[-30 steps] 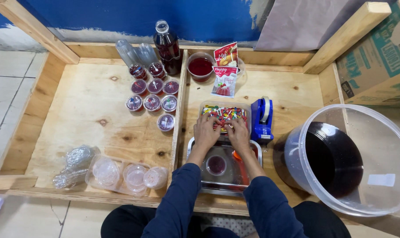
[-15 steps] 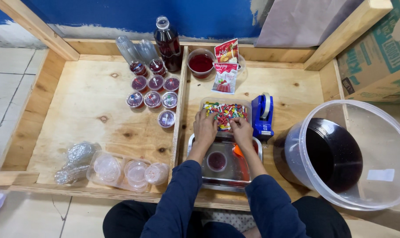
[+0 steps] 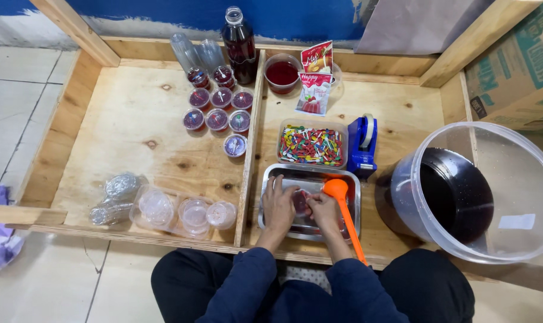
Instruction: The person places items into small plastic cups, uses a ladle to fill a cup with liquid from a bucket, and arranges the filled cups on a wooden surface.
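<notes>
Fingers of my left hand (image 3: 278,206) and right hand (image 3: 323,209) curled together round a small red-filled cup (image 3: 300,202) in the steel tray (image 3: 277,176), pinching it from both sides, equally near. The orange ladle (image 3: 343,206) ran lengthwise just right of my fingers. Half a second before, both hands rested on the sprinkle box (image 3: 312,145) beyond them.

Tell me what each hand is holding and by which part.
Both the left hand and right hand grip a small cup of red liquid by its sides, over the metal tray.
</notes>
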